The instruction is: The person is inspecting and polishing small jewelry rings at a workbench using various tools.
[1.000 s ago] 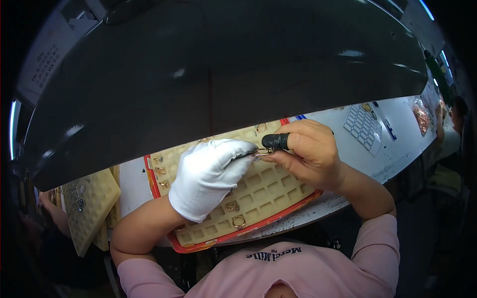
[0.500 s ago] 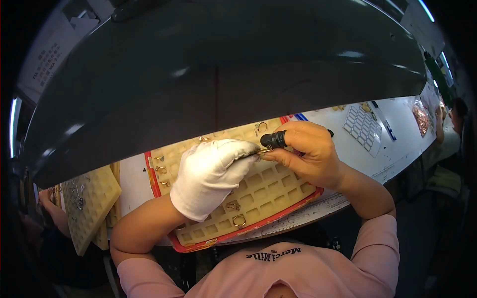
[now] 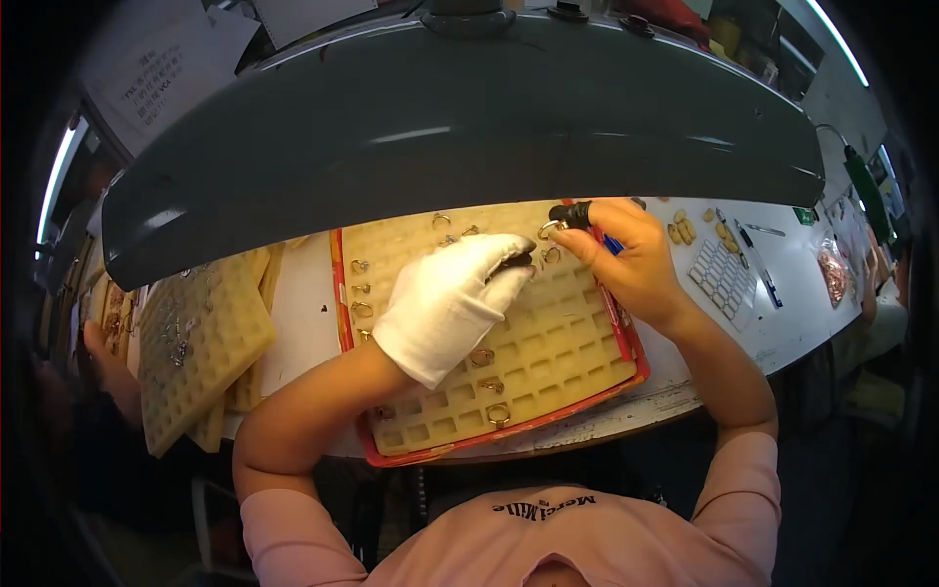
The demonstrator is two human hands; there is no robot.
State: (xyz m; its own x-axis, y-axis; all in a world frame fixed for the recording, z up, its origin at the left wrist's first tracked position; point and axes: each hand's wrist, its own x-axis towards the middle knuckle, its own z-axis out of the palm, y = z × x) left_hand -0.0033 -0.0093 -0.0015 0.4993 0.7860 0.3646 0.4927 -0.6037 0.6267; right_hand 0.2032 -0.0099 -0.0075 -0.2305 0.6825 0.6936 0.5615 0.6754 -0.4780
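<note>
My right hand, with black wrapping on a finger, pinches a ring between thumb and finger above the far right part of a foam tray. Another ring stands in the tray just below it. My left hand wears a white glove with darkened fingertips. It hovers over the tray's middle, fingers curved and thumb apart, with nothing visible between them. Several rings sit in slots along the tray's left side, and a gold-coloured ring is near its front edge.
A dark lamp hood spans the space above the tray. More foam trays stand tilted at left. On the right lie a white keypad-like sheet, pens, tan finger-cot-like pieces and a bag of copper-coloured bits. Other people's hands show at both sides.
My hands have come apart; they met over a gold-coloured piece before. My right hand has moved farther away and right with a ring. The view has shifted, showing more of the table.
</note>
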